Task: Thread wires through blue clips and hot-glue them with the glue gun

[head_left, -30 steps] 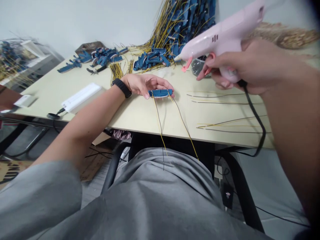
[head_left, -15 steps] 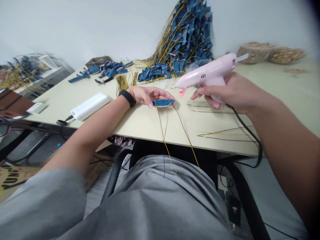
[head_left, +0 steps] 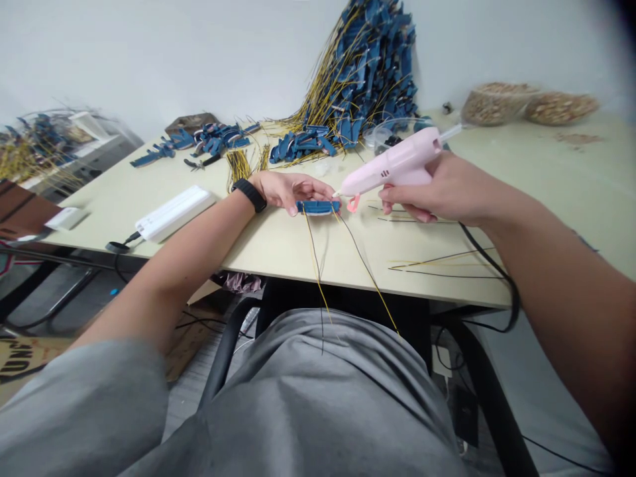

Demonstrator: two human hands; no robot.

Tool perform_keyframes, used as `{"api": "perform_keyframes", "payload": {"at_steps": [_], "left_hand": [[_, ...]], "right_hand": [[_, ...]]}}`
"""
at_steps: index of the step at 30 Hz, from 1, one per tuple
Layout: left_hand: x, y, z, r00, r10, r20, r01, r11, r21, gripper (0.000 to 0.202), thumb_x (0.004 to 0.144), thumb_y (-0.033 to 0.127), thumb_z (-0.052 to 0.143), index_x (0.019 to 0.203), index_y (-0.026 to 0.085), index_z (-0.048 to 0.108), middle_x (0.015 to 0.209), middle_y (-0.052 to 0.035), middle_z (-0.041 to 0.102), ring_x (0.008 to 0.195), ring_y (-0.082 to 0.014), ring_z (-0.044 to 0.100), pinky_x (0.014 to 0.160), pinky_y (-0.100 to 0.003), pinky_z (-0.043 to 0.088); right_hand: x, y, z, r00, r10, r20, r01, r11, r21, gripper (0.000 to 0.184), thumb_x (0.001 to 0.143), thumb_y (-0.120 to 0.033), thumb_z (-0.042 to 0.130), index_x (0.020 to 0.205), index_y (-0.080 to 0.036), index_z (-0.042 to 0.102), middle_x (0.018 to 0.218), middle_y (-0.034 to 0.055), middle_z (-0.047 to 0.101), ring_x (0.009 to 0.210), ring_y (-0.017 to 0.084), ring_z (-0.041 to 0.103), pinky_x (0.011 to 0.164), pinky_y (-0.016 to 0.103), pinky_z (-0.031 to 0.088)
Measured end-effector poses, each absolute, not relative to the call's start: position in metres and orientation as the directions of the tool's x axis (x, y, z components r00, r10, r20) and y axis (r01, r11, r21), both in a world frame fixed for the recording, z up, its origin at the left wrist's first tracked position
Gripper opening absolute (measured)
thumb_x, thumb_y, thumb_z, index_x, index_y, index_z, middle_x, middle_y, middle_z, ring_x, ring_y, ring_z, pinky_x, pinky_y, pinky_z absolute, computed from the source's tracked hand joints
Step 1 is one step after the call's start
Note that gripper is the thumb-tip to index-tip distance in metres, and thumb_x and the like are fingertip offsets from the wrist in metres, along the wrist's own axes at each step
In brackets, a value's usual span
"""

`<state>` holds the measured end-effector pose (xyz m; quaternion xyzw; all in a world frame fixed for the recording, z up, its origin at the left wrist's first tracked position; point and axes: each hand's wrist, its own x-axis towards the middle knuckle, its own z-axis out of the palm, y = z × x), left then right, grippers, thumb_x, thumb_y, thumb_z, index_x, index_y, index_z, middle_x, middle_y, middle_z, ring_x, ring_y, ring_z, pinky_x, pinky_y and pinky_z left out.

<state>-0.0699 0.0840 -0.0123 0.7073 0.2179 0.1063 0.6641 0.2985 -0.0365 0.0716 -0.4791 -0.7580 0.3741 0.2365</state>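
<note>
A small blue piece (head_left: 317, 207) lies on the pale table (head_left: 308, 245), with thin yellow and black wires (head_left: 342, 258) trailing from it over the table's front edge to my lap. My left hand (head_left: 291, 189), a black band on its wrist, presses this piece down with its fingertips. My right hand (head_left: 437, 190) is closed round a pink glue gun (head_left: 392, 169), a finger on the trigger. The gun's nozzle touches the right end of the blue piece. A black cord (head_left: 501, 278) hangs from the gun.
A tall heap of blue pieces with yellow wires (head_left: 368, 73) leans on the wall behind. More blue pieces (head_left: 209, 138) and pliers lie far left. A white power strip (head_left: 173, 212) sits at the left edge. Loose wires (head_left: 437, 262) lie right; bags of brown material (head_left: 527, 106) far right.
My right hand has brought the glue gun down and leftward, from high above the table to the blue piece's right end. My left hand has stayed on the piece.
</note>
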Motion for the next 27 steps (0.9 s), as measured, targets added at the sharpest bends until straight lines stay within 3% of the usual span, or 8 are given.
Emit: {"api": "perform_keyframes", "payload": {"at_steps": [4, 12, 20, 23, 27], "left_hand": [[-0.068, 0.082, -0.008, 0.872, 0.464, -0.155, 0.199, -0.047, 0.979, 0.106, 0.037, 0.037, 0.126, 0.140, 0.026, 0.103, 0.145, -0.0119, 0.098, 0.136, -0.0318, 0.091, 0.119, -0.034, 0.067], [-0.061, 0.070, 0.001, 0.886, 0.439, -0.148, 0.186, -0.044, 0.981, 0.094, 0.041, 0.037, 0.125, 0.132, 0.025, 0.105, 0.134, -0.0111, 0.100, 0.130, -0.0323, 0.093, 0.112, -0.031, 0.070], [-0.060, 0.068, 0.005, 0.843, 0.503, -0.191, 0.268, -0.086, 0.960, 0.099, 0.039, 0.054, 0.125, 0.131, 0.023, 0.103, 0.137, -0.0164, 0.099, 0.137, -0.0408, 0.092, 0.120, -0.043, 0.070], [-0.061, 0.068, 0.006, 0.841, 0.509, -0.182, 0.265, -0.094, 0.960, 0.097, 0.039, 0.053, 0.125, 0.129, 0.023, 0.104, 0.132, -0.0153, 0.100, 0.131, -0.0385, 0.092, 0.117, -0.041, 0.070], [-0.064, 0.071, 0.003, 0.847, 0.502, -0.175, 0.256, -0.095, 0.962, 0.095, 0.039, 0.049, 0.126, 0.128, 0.024, 0.104, 0.129, -0.0128, 0.100, 0.125, -0.0343, 0.091, 0.113, -0.036, 0.069]], "right_hand": [[0.295, -0.039, 0.073, -0.434, 0.901, -0.017, 0.551, 0.250, -0.796, 0.013, 0.097, -0.029, 0.097, 0.102, -0.026, 0.085, 0.058, -0.0010, 0.059, 0.052, 0.019, 0.050, 0.056, 0.037, 0.047], [0.289, -0.042, 0.074, -0.397, 0.917, -0.029, 0.617, 0.243, -0.749, 0.013, 0.101, -0.025, 0.091, 0.090, -0.026, 0.084, 0.059, 0.0006, 0.059, 0.056, 0.021, 0.052, 0.058, 0.038, 0.050], [0.297, -0.033, 0.066, -0.450, 0.893, -0.018, 0.620, 0.298, -0.726, 0.023, 0.096, -0.037, 0.099, 0.086, -0.029, 0.080, 0.063, 0.0031, 0.061, 0.065, 0.026, 0.060, 0.060, 0.041, 0.053], [0.296, -0.032, 0.066, -0.457, 0.889, -0.023, 0.623, 0.302, -0.722, 0.025, 0.096, -0.038, 0.099, 0.084, -0.029, 0.078, 0.062, 0.0028, 0.060, 0.065, 0.026, 0.060, 0.061, 0.041, 0.053], [0.291, -0.036, 0.069, -0.420, 0.907, -0.029, 0.620, 0.263, -0.739, 0.014, 0.097, -0.027, 0.094, 0.090, -0.028, 0.082, 0.060, 0.0004, 0.059, 0.059, 0.023, 0.055, 0.057, 0.039, 0.048]]}}
